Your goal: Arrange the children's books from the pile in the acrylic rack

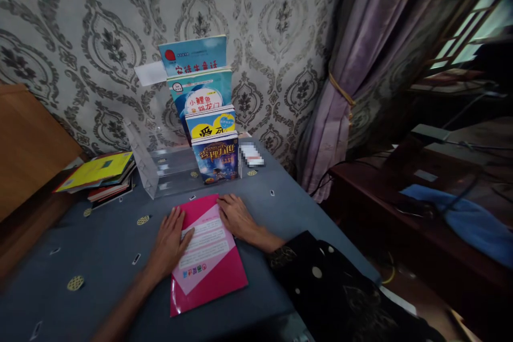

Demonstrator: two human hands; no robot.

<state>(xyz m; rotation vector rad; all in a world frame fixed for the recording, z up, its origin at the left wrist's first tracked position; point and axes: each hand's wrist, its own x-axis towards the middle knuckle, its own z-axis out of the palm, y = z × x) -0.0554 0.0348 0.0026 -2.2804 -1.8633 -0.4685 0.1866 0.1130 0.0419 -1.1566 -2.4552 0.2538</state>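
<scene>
A pink book (pixel 226 278) lies flat on the table, its printing upside down from where I look. My left hand (pixel 170 238) rests on its left edge, fingers stretched out and thumb over the pale printed panel. On the upper right edge lies my right hand (pixel 236 219), palm down with its fingers extended; part of its fingertips is hard to make out. Beyond the book stands a clear stepped rack (pixel 146 163). Its right side holds a dark blue book (pixel 218 163), a yellow-and-blue book (pixel 212 124), a teal book (pixel 202 96) and a tall blue book (pixel 196 56).
A pile of books (pixel 102 171) with a yellow one on top lies left of the rack. The table (pixel 108 246) has a grey-blue cover. A blurred-out card (pixel 251 155) lies right of the rack. Purple curtains (pixel 340 96) and a dark red cabinet (pixel 372 214) are at the right.
</scene>
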